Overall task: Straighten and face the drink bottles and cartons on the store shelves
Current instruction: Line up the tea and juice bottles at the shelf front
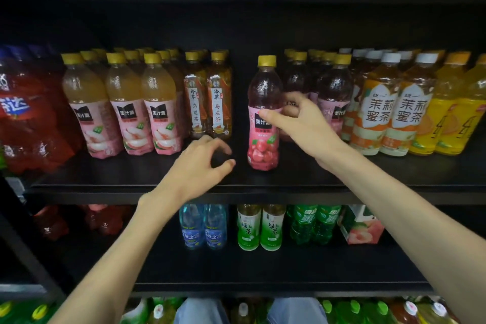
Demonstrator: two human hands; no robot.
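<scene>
Right hand point(294, 118) gripping bottle point(263, 113), black shelf point(368, 173)

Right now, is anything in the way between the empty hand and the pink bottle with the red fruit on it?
Nothing visible. The left hand hovers over bare shelf, with only an open gap between it and the pink bottle, which stands alone at the front. The right hand already holds that bottle from the other side.

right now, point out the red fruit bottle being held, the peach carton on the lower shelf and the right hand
red fruit bottle point(263, 150): head view, lower label
peach carton point(361, 229): head view, front face
right hand point(294, 118): head view, back of hand
</scene>
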